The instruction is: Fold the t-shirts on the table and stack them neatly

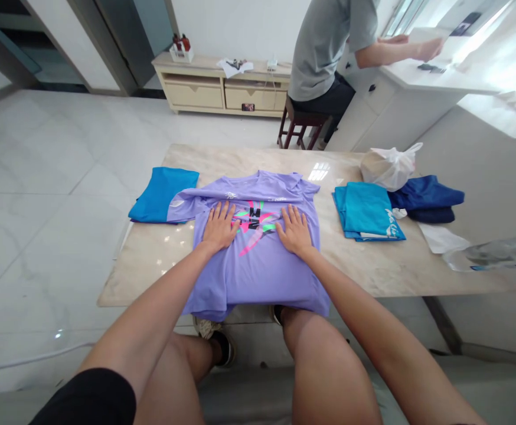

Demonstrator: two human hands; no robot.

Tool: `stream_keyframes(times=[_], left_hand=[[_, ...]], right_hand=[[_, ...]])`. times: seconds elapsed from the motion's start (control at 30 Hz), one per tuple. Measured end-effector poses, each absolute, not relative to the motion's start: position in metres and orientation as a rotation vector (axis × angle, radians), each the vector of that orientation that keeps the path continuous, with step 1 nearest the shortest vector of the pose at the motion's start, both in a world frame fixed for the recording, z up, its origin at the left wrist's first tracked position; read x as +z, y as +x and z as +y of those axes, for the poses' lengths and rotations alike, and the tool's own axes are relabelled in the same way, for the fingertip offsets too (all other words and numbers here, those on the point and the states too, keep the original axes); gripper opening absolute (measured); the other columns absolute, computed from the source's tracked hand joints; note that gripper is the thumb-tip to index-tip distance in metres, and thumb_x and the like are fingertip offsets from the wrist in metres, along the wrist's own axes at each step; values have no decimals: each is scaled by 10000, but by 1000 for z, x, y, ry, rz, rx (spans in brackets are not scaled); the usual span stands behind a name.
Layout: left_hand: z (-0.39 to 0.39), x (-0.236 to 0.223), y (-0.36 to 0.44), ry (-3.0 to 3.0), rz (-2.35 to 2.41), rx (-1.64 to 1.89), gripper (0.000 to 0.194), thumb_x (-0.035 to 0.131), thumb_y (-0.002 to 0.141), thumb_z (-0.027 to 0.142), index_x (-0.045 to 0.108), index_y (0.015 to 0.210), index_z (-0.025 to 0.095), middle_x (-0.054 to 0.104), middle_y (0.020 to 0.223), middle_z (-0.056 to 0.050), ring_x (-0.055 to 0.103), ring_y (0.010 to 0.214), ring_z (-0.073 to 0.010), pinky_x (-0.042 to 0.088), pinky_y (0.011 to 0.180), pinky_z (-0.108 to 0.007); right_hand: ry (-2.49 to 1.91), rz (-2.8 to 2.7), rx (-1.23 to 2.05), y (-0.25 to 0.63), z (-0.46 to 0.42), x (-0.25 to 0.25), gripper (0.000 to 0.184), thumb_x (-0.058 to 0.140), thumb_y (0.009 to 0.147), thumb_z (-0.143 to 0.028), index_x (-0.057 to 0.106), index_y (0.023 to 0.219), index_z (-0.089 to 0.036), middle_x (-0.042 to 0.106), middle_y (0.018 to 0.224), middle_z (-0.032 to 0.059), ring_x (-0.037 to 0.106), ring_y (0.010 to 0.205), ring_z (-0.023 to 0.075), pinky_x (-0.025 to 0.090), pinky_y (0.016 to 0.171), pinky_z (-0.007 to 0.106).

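Note:
A lavender T-shirt with a pink and black print lies flat on a marble table, its sleeve folded across the upper part. My left hand presses palm down on the shirt's left side, fingers spread and holding nothing. My right hand rests the same way beside the print. A folded blue garment lies left of the shirt, partly under its sleeve. To the right sit a folded teal shirt and a dark navy garment.
A white plastic bag stands at the table's far right, and a transparent bottle intrudes at the right edge. Beyond the table, a seated person on a wooden stool works at a white counter. A low cabinet stands behind.

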State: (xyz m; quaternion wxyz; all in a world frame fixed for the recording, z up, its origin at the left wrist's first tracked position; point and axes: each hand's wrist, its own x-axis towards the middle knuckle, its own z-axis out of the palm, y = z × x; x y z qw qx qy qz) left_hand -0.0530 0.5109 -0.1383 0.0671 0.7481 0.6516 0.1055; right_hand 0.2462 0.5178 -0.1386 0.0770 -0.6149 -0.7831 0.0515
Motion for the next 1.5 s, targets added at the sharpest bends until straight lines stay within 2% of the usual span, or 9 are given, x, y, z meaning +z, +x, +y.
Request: stream_keyframes(times=[0.4, 0.5, 0.63, 0.8, 0.9, 1.03, 1.17, 1.37, 1.5], left_hand=[[564, -124, -45, 2245, 1976, 250, 710, 353, 1134, 414, 375, 1748, 57, 316, 1851, -215, 250, 1737, -369, 187, 1423, -582], [517, -112, -44, 2321, 1896, 355, 618, 448, 1109, 387, 486, 1647, 84, 475, 1738, -248, 424, 1634, -373, 345, 1356, -566], [430, -99, -73, 2404, 1604, 396, 435, 595, 1073, 484, 613, 1385, 182, 678, 1403, -176, 653, 1325, -339, 533, 1168, -498], [351, -95, -117, 2304, 1598, 185, 596, 865, 859, 574, 613, 1261, 212, 691, 1315, -151, 693, 1205, -348, 559, 1052, -454], [337, -91, -123, 2219, 1601, 101, 417, 877, 830, 446, 653, 1106, 226, 735, 1200, -114, 710, 1118, -306, 554, 976, -385], [332, -75, -118, 2109, 1681, 123, 93, 715, 912, 297, 646, 897, 238, 762, 981, -68, 726, 963, -263, 535, 891, -348], [316, -62, -120, 2125, 1759, 176, 111, 579, 1008, 290, 670, 983, 232, 779, 1080, -106, 721, 1021, -278, 516, 921, -372], [287, -64, -122, 2101, 1671, 44, 152, 711, 966, 383, 730, 932, 237, 797, 954, -78, 755, 899, -283, 551, 831, -364], [305, -79, -95, 2267, 1693, 236, 415, 573, 1066, 424, 711, 1367, 175, 755, 1405, -185, 705, 1333, -328, 537, 1154, -439]], right_hand=[[-1773, -2259, 221, 239, 570, -142, 695, 313, 1170, -436, 352, 1771, -88, 243, 1873, 203, 184, 1754, 359, 131, 1408, 634], [-1482, -2327, 265, 260, 520, -129, 622, 333, 1174, -404, 434, 1720, -123, 384, 1814, 210, 343, 1694, 331, 254, 1392, 583], [-1167, -2484, 392, 313, 439, -107, 456, 562, 1134, -486, 638, 1504, -231, 641, 1521, 176, 597, 1436, 341, 486, 1240, 537], [-1246, -2642, 496, 360, 376, -94, 402, 797, 1016, -465, 720, 1302, -194, 693, 1280, 152, 676, 1190, 333, 568, 1073, 480], [-1361, -2636, 513, 362, 365, -90, 165, 673, 1090, -306, 762, 1152, -181, 720, 1182, 131, 697, 1131, 284, 556, 1045, 407], [-1568, -2619, 450, 355, 358, -78, 228, 556, 1131, -212, 776, 1095, -163, 775, 1108, 138, 723, 1111, 271, 532, 1028, 363], [-1651, -2618, 381, 362, 348, -63, 229, 565, 1120, -192, 789, 1162, -166, 806, 1200, 145, 735, 1156, 273, 510, 1010, 334], [-1563, -2807, 629, 370, 350, -51, 263, 578, 1115, -270, 831, 1111, -199, 845, 1124, 110, 776, 1039, 255, 525, 894, 292], [-1562, -2647, 377, 339, 374, -62, 389, 474, 1139, -244, 750, 1398, -155, 778, 1400, 153, 701, 1331, 287, 495, 1155, 361]])
